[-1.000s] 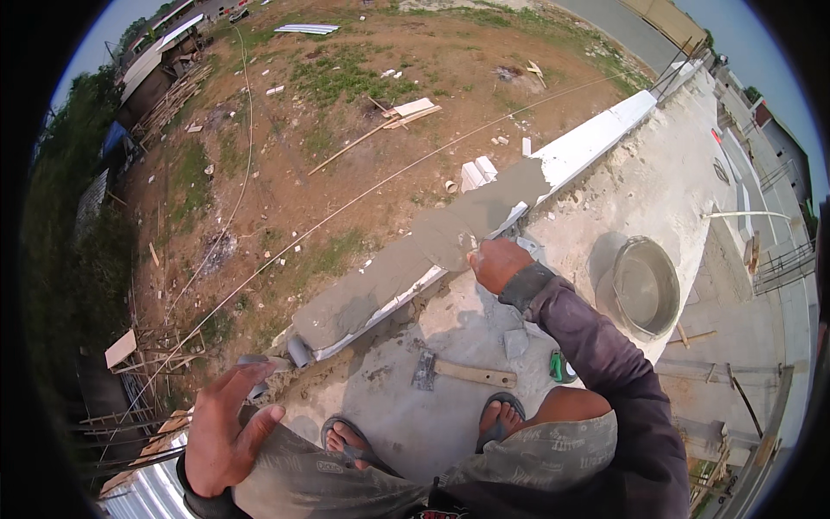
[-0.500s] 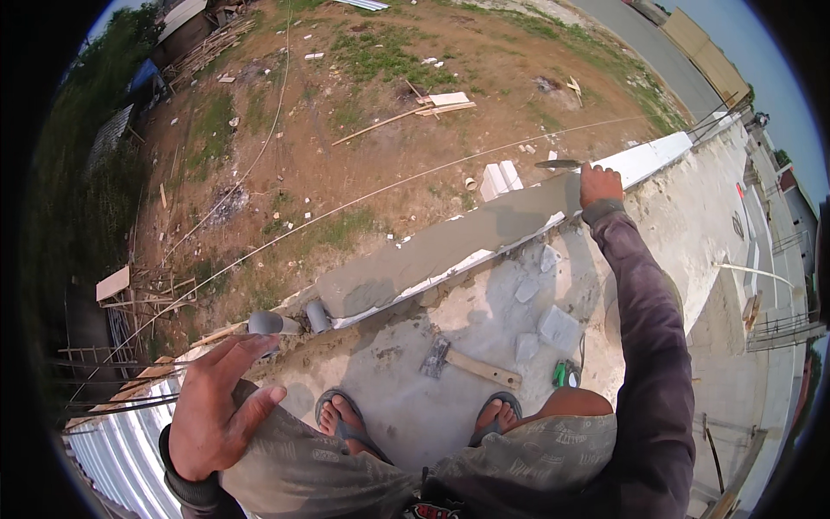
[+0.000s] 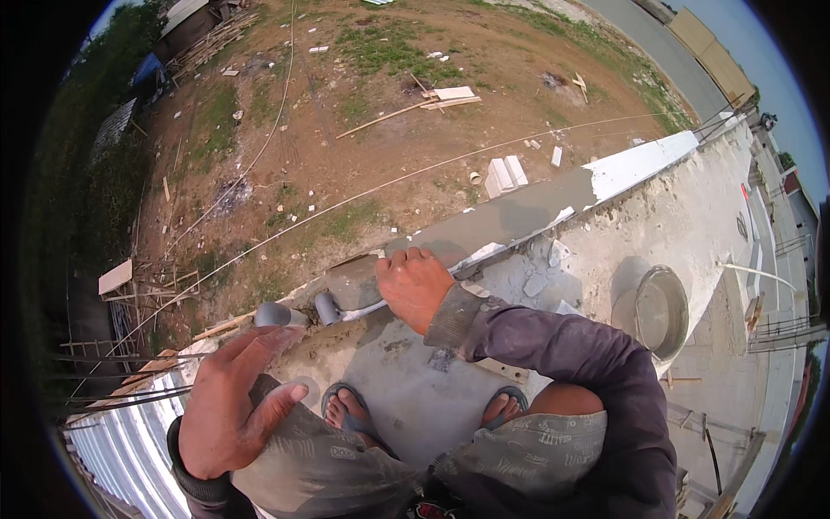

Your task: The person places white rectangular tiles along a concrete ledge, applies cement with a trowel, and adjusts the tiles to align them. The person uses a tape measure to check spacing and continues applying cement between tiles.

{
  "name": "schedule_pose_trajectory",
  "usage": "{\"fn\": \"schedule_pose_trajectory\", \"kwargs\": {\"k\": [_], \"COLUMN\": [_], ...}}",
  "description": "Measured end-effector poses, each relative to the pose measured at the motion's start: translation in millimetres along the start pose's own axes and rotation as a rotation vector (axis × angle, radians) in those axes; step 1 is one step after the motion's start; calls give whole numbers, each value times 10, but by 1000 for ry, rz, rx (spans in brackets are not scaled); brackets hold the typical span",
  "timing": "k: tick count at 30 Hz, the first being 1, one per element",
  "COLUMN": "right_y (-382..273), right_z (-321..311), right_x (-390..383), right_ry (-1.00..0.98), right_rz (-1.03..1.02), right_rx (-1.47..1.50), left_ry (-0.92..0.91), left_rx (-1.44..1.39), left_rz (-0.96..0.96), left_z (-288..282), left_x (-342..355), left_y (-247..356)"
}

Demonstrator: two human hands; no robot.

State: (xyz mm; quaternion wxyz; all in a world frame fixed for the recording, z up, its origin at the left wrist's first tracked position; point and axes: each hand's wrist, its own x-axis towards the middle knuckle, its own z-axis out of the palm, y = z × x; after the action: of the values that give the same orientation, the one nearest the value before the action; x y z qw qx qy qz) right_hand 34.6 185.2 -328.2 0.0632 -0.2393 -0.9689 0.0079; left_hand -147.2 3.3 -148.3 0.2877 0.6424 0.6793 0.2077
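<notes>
My right hand (image 3: 417, 287) is closed on a trowel, low over the near-left end of a white block wall (image 3: 644, 163). Most of the trowel is hidden; a thin dark blade edge (image 3: 353, 259) shows left of the fingers, at the mortar. Smooth wet grey mortar (image 3: 519, 208) coats the wall top, ending raggedly where bare white block begins farther right. My left hand (image 3: 229, 402) hangs over my left knee, fingers stretched and thumb apart, holding nothing. Just beyond it, two grey pipe ends (image 3: 327, 308) stick up beside the wall's end.
A bucket (image 3: 661, 311) with grey contents stands at right on the concrete ledge. A hammer (image 3: 443, 359) lies partly under my right arm, near broken block pieces (image 3: 536, 284). Thin rods (image 3: 112, 378) jut in at left above corrugated metal sheet (image 3: 130, 450). Dirt ground lies below, beyond the wall.
My right hand has swept left along the wall with the trowel, from the mortar's far right end to its near-left end. The bucket has come into view. My left hand stays nearly still.
</notes>
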Motion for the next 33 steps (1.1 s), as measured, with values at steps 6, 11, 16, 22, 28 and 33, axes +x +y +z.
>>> {"fn": "schedule_pose_trajectory", "kwargs": {"k": [6, 11, 16, 22, 28, 33], "right_y": [233, 867, 2026, 3565, 2944, 2710], "right_z": [-203, -178, 6, -275, -1269, -1171], "right_x": [-284, -911, -1623, -2689, -4076, -4489], "right_ry": [-168, -367, -158, 174, 41, -282], "right_rz": [323, 620, 959, 1572, 1828, 2148], "right_rx": [638, 831, 644, 493, 490, 434], "left_ry": [-34, -214, -318, -332, -300, -328], "left_rx": [64, 48, -4, 87, 203, 127], "left_rz": [-77, -162, -380, -389, -389, -44], "left_z": [143, 321, 483, 578, 673, 796], "left_x": [343, 826, 986, 822, 789, 1548], "left_y": [224, 68, 116, 342, 1288, 2496]}}
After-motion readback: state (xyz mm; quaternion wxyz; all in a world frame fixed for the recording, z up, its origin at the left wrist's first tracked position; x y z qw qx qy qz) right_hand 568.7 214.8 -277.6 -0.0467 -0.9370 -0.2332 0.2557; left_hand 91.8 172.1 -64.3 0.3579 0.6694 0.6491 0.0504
